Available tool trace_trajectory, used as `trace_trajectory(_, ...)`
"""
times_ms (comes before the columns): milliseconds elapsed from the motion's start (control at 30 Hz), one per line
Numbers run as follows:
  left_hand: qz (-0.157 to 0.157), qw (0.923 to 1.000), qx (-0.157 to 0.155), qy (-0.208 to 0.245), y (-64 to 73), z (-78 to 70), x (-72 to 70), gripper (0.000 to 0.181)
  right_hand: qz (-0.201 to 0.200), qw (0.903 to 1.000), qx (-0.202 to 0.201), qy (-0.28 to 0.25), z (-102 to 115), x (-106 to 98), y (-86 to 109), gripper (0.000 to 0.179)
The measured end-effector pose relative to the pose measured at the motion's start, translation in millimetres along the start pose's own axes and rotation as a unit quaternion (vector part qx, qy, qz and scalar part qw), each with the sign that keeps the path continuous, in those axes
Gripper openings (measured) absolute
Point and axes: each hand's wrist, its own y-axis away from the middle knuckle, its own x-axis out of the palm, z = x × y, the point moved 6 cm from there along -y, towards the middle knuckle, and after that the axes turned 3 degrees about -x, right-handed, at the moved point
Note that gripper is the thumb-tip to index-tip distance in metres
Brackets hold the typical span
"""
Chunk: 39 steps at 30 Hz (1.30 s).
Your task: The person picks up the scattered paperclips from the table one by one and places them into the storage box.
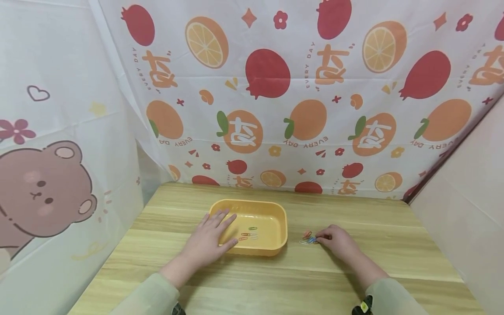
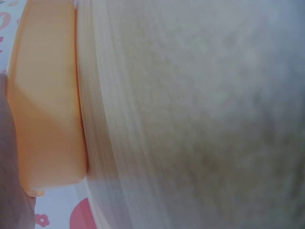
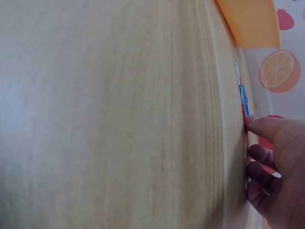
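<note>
The left hand (image 1: 210,236) lies with spread, straight fingers over the left side of a yellow plastic tray (image 1: 277,251), its thumb reaching across the near rim. Inside the tray are several paper clips, among them a green paper clip (image 1: 253,228) and a red paper clip (image 1: 242,239). To the right of the tray, a small pile of coloured paper clips (image 1: 311,240) sits on the table. At that pile, the right hand (image 1: 338,242) pinches a red paper clip (image 3: 245,125) with thumb and forefinger. Its other fingers are curled in the right wrist view.
The wooden table (image 1: 271,280) runs back to a fruit-print cloth (image 1: 267,153). A white cloth with a bear print (image 1: 47,192) hangs on the left, and a pale panel (image 1: 468,197) borders the right side.
</note>
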Motion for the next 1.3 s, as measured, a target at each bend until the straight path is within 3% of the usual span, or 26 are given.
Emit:
trace_trajectory(233, -0.004, 1.0000, 0.000, 0.000, 0.5, -0.4, -0.5, 0.071, -0.001, 0.9999, -0.010, -0.012, 1.3, -1.4, 0.1, 0.004)
trace_trajectory(733, -0.005, 1.0000, 0.000, 0.001, 0.1, 0.2, 0.1, 0.071, -0.007, 0.9995, -0.017, -0.025, -3.9, -2.4, -1.4, 0.015)
trace_trajectory(1300, 0.002, 1.0000, 0.001, -0.005, -0.8, 0.6, 1.6, 0.071, -0.027, 0.9986, -0.020, -0.040, -6.5, -5.3, -2.3, 0.008)
